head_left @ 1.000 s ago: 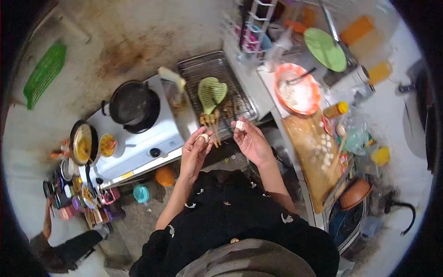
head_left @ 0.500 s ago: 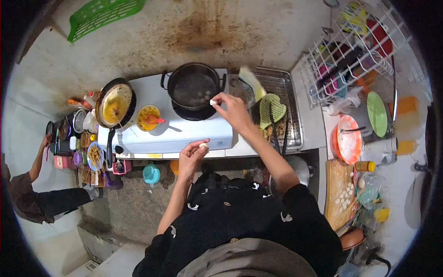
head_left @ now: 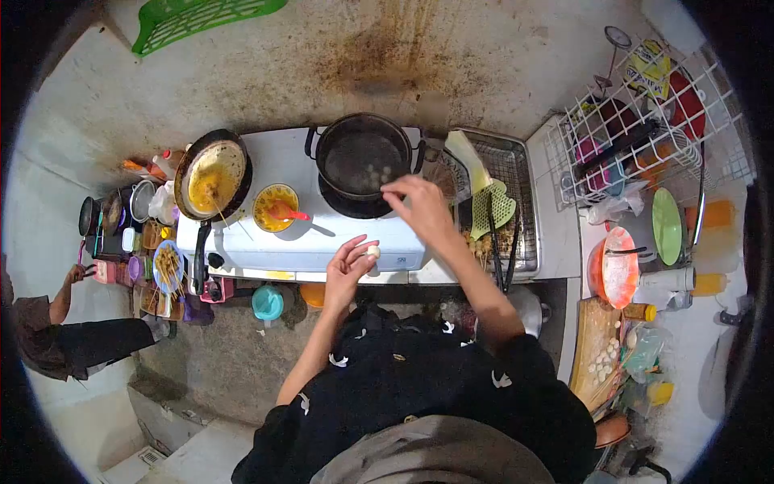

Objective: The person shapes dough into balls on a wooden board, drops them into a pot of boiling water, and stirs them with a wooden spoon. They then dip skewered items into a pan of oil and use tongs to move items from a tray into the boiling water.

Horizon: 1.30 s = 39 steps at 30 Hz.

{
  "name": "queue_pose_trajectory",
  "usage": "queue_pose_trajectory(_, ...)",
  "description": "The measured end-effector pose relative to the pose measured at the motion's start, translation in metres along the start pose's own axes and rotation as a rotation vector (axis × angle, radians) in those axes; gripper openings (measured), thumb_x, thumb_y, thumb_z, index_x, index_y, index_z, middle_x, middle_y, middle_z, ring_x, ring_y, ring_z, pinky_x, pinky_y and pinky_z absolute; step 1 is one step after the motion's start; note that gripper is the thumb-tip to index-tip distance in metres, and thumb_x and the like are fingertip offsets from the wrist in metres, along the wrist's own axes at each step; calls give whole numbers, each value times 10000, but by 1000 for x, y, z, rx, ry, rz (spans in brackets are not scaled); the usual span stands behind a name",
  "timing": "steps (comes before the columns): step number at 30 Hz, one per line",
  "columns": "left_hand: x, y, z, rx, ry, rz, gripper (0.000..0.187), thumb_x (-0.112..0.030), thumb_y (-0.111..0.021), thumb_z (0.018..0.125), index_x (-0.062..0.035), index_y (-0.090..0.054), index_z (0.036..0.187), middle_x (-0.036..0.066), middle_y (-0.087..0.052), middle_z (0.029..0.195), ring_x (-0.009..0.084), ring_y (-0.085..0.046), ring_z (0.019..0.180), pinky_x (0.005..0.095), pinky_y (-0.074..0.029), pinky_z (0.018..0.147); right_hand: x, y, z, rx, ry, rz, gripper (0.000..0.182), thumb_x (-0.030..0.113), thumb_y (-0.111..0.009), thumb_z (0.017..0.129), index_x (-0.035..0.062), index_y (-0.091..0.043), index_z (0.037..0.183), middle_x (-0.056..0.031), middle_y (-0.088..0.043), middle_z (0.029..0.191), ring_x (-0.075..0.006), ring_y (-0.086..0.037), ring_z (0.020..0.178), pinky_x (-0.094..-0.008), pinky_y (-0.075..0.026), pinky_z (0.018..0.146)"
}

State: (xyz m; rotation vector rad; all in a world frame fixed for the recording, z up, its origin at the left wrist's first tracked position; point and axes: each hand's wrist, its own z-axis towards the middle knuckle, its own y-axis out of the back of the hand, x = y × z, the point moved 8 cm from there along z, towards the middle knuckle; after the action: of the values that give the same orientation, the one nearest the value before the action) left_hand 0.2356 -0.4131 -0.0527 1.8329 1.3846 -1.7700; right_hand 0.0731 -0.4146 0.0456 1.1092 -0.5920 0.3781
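A dark two-handled pot [head_left: 363, 133] sits on the white stove, with liquid and several small pale balls [head_left: 378, 174] in it. My right hand [head_left: 421, 211] is at the pot's near right rim, its fingers bent and close together. No ball shows at those fingertips, and what they hold, if anything, is hidden. Below the stove's front edge, my left hand [head_left: 347, 270] is closed on a small white dough ball [head_left: 373, 252], gripped by its fingers.
Left of the pot are a patterned bowl [head_left: 276, 207] with a red spoon and a frying pan [head_left: 214, 181] of yellow liquid. To the right lie a metal tray [head_left: 528, 242] with skewers, a green slotted spatula [head_left: 493, 208] and a board [head_left: 592, 339] with white balls. Another person [head_left: 81, 339] is far left.
The white ball at my right fingertips is no longer visible. My left hand still holds its ball. The view has shifted slightly, and the other person's hand has moved lower.
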Motion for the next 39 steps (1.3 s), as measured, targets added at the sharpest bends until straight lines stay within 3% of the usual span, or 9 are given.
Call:
queue_pose_trajectory(4, 22, -14, 4, -33, 121, -152, 290, -109, -545, 861, -14, -512, 1133, 77, -569, 1055, 111, -549, 951, 237, -441, 854, 24, 7, -44, 205, -192, 197, 225, 142, -619, 774, 61, -638, 984, -98, -616, 870, -184, -595, 757, -298, -462, 719)
queue_pose_trajectory(7, 28, -24, 7, -42, 136, -303, 296, -133, -538, 870, -17, -506, 1140, 78, -564, 1060, 118, -553, 948, 227, -439, 846, 25, 3, -65, 196, -146, 385, 257, 139, -631, 765, 55, -628, 1007, -98, -610, 876, -177, -583, 753, -297, -457, 719)
queue_pose_trajectory(12, 22, -39, 1, -58, 149, -286, 365, -209, -526, 880, -39, -456, 1195, 62, -537, 1117, 135, -537, 984, 264, -429, 862, 8, -4, -64, 160, -138, 356, 277, 110, -638, 742, 48, -615, 1011, -101, -601, 930, -190, -606, 754, -304, -472, 711)
queue_pose_trajectory(15, 25, -38, -3, -51, 168, -275, 372, -218, -527, 877, -55, -450, 1202, 46, -527, 1141, 148, -520, 1017, 286, -403, 881, -5, -1, -38, 29, -141, 248, 272, 120, -641, 734, 45, -615, 994, -110, -604, 920, -212, -615, 755, -314, -474, 706)
queue_pose_trajectory(20, 42, -43, -16, 75, 280, -107, 365, -205, -556, 844, -67, -464, 1169, 44, -529, 1119, 154, -512, 1003, 295, -376, 885, -15, -5, 8, -160, 1, -138, 97, 138, -627, 729, 69, -596, 790, -80, -622, 730, -263, -609, 699, -368, -450, 632)
queue_pose_trajectory(26, 51, -50, -24, 149, 299, -95, 300, -158, -528, 856, -63, -478, 1137, 35, -557, 1059, 143, -525, 970, 282, -388, 864, -17, -17, 24, -188, 88, -356, 92, 137, -646, 695, 89, -590, 751, -62, -617, 677, -227, -599, 706, -378, -386, 647)
queue_pose_trajectory(34, 56, -81, -27, 247, 296, 55, 250, -116, -509, 860, -46, -494, 1099, 44, -558, 1030, 121, -527, 944, 245, -396, 853, 28, 64, -45, -227, -41, -240, 99, 204, -646, 707, 110, -616, 719, -33, -588, 743, -204, -546, 760, -343, -349, 675)
queue_pose_trajectory(36, 58, -102, -28, 415, 189, 177, 225, -107, -508, 864, -49, -493, 1082, 38, -543, 1038, 112, -515, 949, 254, -389, 859, 34, 90, -78, -233, -89, -230, 108, 215, -650, 704, 114, -616, 717, -26, -581, 750, -201, -538, 767, -340, -343, 675)
queue_pose_trajectory(39, 69, -136, -37, 591, 194, 225, 197, -92, -517, 861, -39, -498, 1049, 26, -540, 1026, 100, -505, 940, 255, -386, 862, 22, 120, -132, -249, -225, -219, 128, 221, -659, 696, 102, -610, 696, -29, -585, 736, -204, -547, 760, -338, -348, 675)
